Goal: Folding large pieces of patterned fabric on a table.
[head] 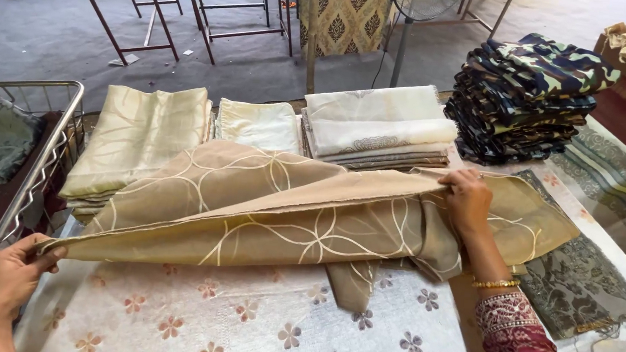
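Note:
A tan satin cloth with pale looping line embroidery is stretched across the table, partly folded over itself. My left hand pinches its near-left corner, held just above the table's edge. My right hand, with a gold bangle and a patterned red sleeve, grips the cloth's folded upper edge at the right. Under the cloth lies a white fabric with small flower motifs.
Behind the cloth sit folded cream fabrics, a stack of pale folded pieces and a pile of camouflage cloth. A wire cart holding dark fabric stands at the left. A grey brocade piece lies at the right. Metal table legs and a fan stand stand beyond.

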